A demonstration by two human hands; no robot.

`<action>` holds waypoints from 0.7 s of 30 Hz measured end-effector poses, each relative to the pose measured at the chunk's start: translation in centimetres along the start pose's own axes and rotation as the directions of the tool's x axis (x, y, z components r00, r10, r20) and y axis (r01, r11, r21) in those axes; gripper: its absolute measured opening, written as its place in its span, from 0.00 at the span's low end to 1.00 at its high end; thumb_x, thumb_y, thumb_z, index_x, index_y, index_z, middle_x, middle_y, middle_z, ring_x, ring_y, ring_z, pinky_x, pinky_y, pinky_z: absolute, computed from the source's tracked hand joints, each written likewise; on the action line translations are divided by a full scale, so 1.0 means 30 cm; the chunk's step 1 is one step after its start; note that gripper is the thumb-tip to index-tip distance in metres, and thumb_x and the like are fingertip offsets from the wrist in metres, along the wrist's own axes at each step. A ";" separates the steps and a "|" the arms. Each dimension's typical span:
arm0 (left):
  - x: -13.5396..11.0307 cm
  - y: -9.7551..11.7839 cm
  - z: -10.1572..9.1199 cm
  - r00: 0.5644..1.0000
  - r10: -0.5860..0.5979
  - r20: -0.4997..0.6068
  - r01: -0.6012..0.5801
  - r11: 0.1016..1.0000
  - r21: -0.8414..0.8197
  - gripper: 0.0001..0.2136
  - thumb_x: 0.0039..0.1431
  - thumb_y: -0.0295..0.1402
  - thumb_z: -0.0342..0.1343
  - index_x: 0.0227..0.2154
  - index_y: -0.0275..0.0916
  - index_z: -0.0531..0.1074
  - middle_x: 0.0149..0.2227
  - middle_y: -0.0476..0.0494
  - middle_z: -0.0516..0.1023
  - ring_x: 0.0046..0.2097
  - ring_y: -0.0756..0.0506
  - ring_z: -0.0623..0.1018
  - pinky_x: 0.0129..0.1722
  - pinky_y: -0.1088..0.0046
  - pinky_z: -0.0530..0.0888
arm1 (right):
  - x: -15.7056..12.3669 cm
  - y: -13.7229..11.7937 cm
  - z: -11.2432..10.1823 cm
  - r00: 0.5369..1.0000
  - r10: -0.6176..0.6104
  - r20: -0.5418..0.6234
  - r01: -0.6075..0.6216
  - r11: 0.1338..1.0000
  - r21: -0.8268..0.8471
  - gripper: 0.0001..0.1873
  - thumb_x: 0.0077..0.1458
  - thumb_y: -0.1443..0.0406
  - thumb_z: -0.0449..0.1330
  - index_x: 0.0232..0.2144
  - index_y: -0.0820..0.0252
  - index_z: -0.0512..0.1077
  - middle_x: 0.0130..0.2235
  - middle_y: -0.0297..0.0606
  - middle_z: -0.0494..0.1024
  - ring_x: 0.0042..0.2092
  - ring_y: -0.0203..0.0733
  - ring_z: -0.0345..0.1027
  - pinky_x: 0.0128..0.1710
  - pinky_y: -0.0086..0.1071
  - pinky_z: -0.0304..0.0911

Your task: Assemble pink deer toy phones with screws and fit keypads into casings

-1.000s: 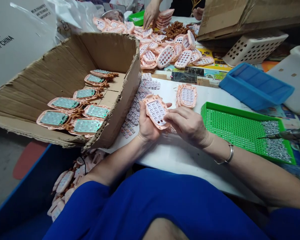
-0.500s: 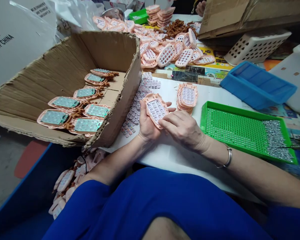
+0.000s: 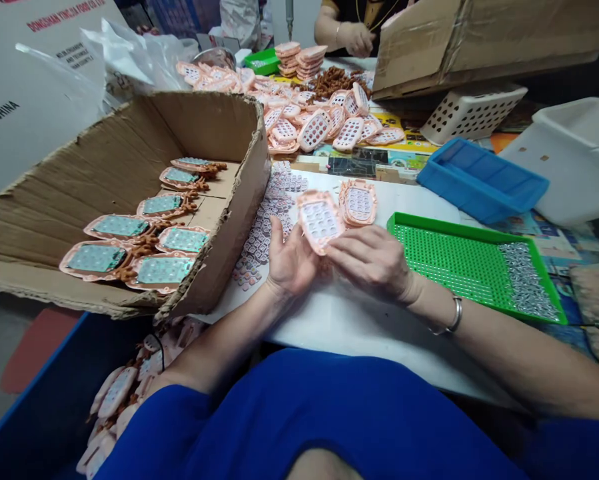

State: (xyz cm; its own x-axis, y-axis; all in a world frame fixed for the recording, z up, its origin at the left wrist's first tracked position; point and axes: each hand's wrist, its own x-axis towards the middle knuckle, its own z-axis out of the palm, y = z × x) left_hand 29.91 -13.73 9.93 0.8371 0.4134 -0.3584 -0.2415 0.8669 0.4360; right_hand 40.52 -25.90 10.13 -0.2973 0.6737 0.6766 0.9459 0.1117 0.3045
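Observation:
Pinched in the fingers of my right hand (image 3: 372,262) is a pink plastic shell (image 3: 321,220) with a white keypad set in it, slightly blurred. My left hand (image 3: 293,260) is open just beside and below the shell, palm up with the thumb apart; whether its fingers touch the shell's underside I cannot tell. Just behind lies a short stack of like pink shells with keypads (image 3: 358,201). To the left of my left hand, many small loose keypads (image 3: 260,230) are spread over the white table top (image 3: 349,320).
At left a cardboard box (image 3: 239,200) holds pink shells with green circuit boards (image 3: 164,268). A green tray (image 3: 444,263) of screws (image 3: 526,280) stands at right, a blue bin (image 3: 484,180) behind it. Pink shells (image 3: 316,130) pile at the back, near a co-worker's hand (image 3: 356,40).
My right hand has lifted the shell off my left palm, tilting it. My left hand has opened out beneath. The view has shifted slightly, and a co-worker's arm shows more at the back.

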 end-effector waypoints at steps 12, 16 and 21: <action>0.000 0.012 0.000 0.997 0.047 -0.063 -0.045 0.999 0.025 0.29 0.68 0.54 0.34 0.36 0.35 0.72 0.37 0.36 0.80 0.38 0.42 0.82 0.38 0.66 0.79 | -0.083 0.182 0.028 0.781 0.445 0.438 -0.395 0.895 -0.206 0.13 0.60 0.69 0.56 0.25 0.61 0.77 0.31 0.41 0.81 0.34 0.44 0.69 0.38 0.38 0.56; -0.003 0.022 0.022 0.993 0.053 -0.101 -0.050 0.998 0.033 0.27 0.69 0.51 0.34 0.35 0.35 0.71 0.36 0.37 0.79 0.35 0.43 0.81 0.36 0.67 0.77 | -0.027 0.181 0.008 0.796 0.484 0.363 -0.436 0.875 -0.211 0.16 0.63 0.66 0.53 0.29 0.61 0.79 0.34 0.42 0.82 0.36 0.44 0.71 0.40 0.38 0.59; -0.005 0.041 0.097 0.991 0.038 -0.129 -0.026 0.996 0.086 0.22 0.70 0.45 0.37 0.32 0.36 0.70 0.31 0.41 0.76 0.30 0.47 0.79 0.32 0.72 0.74 | 0.181 0.269 0.086 0.711 0.593 0.378 -0.579 0.799 -0.165 0.16 0.64 0.64 0.51 0.37 0.58 0.80 0.38 0.43 0.81 0.39 0.45 0.72 0.37 0.38 0.61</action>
State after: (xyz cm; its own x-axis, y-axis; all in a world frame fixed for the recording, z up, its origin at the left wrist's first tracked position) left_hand 30.92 -13.54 12.91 0.7569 0.4782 -0.4455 -0.2202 0.8284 0.5151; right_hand 46.86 -19.46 14.52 0.3985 0.8215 0.4080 0.9063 -0.4208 -0.0378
